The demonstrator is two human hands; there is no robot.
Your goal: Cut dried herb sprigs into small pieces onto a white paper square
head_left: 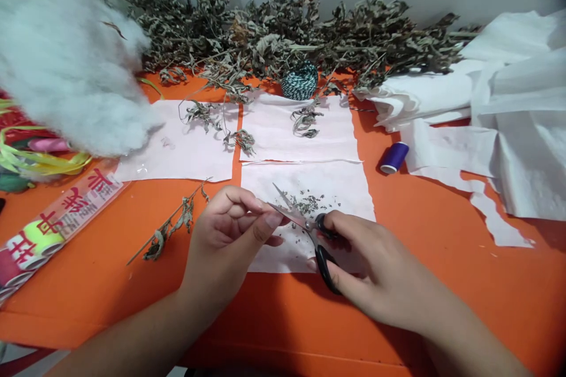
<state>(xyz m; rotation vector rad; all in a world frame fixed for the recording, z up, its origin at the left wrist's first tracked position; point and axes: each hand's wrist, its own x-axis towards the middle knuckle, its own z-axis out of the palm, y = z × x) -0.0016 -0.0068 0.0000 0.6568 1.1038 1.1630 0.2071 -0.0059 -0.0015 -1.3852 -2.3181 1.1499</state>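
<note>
one orange tabletop [464, 306] spans the view. along its far edge lies a long heap of dried, curled stems and leaves [265, 35], behind the nearer work area and seemingly within reach. white fluffy stuffing [66, 65] billows over the far left corner, and loose white sheets [530, 141] lie piled at the right, leaving the middle for both hands.

the left hand [234, 235] and right hand [375, 265] meet above the nearest of three flat white pieces [354, 188]. the left thumb and fingers are pinched together right by the blades, probably to steady something small; what is between them is too hidden to tell. a clear packet of thread spools [57, 224] slants at the left edge, and a single dry sprig [188, 209] rests just beside the left hand.

black-handled scissors [308, 225] are in the right hand's grip, fingers through the loops, blades parted and pointing toward the left fingertips, an angle that would let them close right at the pinch. near the heap sits a ball of dark-and-white twine [299, 81]; a purple spool [394, 157] lies on its side at the right. smallest are the crumbled leaf bits [309, 203], scattered on the near piece under the scissors, where pale fabric or paper would keep them visible and off the orange.
</note>
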